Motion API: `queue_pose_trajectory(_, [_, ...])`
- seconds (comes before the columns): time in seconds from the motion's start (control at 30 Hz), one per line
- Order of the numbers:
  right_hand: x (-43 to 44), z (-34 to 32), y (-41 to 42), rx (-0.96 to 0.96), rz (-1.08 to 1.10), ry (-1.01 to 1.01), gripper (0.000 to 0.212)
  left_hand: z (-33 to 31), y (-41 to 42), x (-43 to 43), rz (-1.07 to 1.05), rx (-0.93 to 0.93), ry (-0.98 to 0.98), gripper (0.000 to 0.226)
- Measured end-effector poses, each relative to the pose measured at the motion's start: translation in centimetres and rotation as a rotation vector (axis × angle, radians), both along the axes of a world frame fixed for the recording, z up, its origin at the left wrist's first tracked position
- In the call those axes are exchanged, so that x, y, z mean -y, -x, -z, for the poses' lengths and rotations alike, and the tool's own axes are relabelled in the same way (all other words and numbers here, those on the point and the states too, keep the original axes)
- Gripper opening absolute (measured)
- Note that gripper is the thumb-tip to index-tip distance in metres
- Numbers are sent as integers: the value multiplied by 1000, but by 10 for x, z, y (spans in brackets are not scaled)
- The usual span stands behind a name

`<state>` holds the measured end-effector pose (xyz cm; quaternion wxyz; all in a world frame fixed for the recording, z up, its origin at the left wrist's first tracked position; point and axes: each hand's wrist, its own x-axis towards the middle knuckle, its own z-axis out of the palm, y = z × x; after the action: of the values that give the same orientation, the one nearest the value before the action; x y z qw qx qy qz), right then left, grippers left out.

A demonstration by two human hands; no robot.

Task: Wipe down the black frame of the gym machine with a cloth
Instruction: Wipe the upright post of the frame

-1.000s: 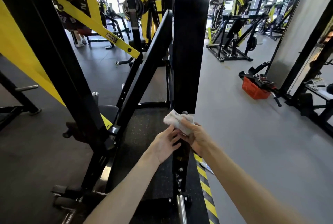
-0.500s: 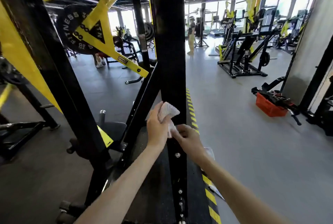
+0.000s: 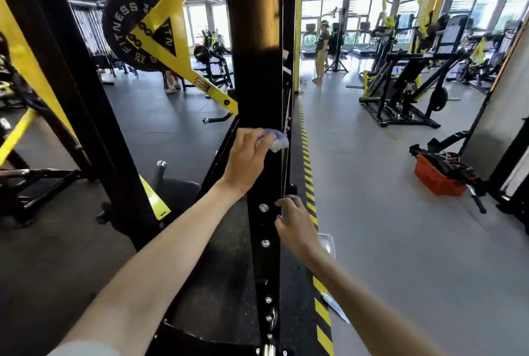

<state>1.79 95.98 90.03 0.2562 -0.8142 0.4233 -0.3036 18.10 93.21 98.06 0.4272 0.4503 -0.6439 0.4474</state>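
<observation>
The left hand point(image 3: 248, 160) grips the bunched cloth point(image 3: 277, 141) against the frame's black post point(image 3: 256, 83), near its right edge. The right hand point(image 3: 297, 226) hovers lower beside the post, fingers point(image 3: 286, 202) loosely curled and empty. Such a small wad may miss strips or catch on the bolts point(image 3: 263, 207) below.
</observation>
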Motion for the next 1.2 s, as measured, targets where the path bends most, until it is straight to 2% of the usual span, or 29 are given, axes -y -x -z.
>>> queue_pose_trajectory(0.1, [3,13,5,24,-27,-76,34,41,-1,-5,-66,142,-90,25])
queue_pose_trajectory(0.23, [4,39,9,-63,-101,-147,36,106,-2,-19,-125,257,-225,26])
queue_pose_trajectory(0.37, [-1,62,14,-106,-106,-208,34,133,20,-27,-144,-10,-408,19])
queue_pose_trajectory(0.4, [-4,69,15,-115,-104,-240,32,137,22,-31,-153,1,-467,21])
queue_pose_trajectory(0.5, [-14,88,21,-169,-88,-272,22,161,15,-59,-117,224,-665,34])
queue_pose_trajectory(0.53, [-17,92,23,-185,-63,-246,16,170,12,-74,-122,179,-696,34])
queue_pose_trajectory(0.57, [-19,94,25,-188,-32,-221,17,175,10,-89,-147,44,-681,31])
queue_pose_trajectory(0.67, [-21,88,27,-153,96,-199,44,163,12,-103,-228,-666,-506,17])
queue_pose_trajectory(0.73, [-21,85,24,-114,166,-217,49,140,16,-89,-220,-889,-376,15])
queue_pose_trajectory(0.77, [-21,84,22,-126,171,-208,46,130,19,-78,-184,-914,-337,15])
queue_pose_trajectory(0.8, [-22,85,20,-132,164,-193,36,124,25,-67,-154,-902,-320,14])
queue_pose_trajectory(0.83, [-22,88,18,-112,156,-208,17,124,31,-57,-134,-909,-307,15])
queue_pose_trajectory(0.87, [-22,90,17,-82,130,-223,13,129,38,-49,-123,-934,-298,16])
queue_pose_trajectory(0.9, [-23,93,16,-53,100,-236,35,141,44,-44,-120,-956,-286,18])
queue_pose_trajectory(0.93, [-23,93,16,-40,65,-239,47,158,48,-42,-116,-956,-291,20])
queue_pose_trajectory(0.97, [-22,96,15,-24,56,-237,49,179,51,-42,-110,-906,-345,21])
queue_pose_trajectory(1.03, [-22,95,10,6,51,-227,35,224,60,-45,-92,-735,-582,23])
queue_pose_trajectory(1.07, [-22,98,9,29,49,-225,29,239,65,-49,-69,-744,-671,21])
queue_pose_trajectory(1.13, [-24,102,11,48,79,-225,24,245,72,-56,-40,-904,-714,23])
queue_pose_trajectory(1.2, [-24,105,16,28,106,-219,27,226,74,-62,-32,-1056,-514,16])
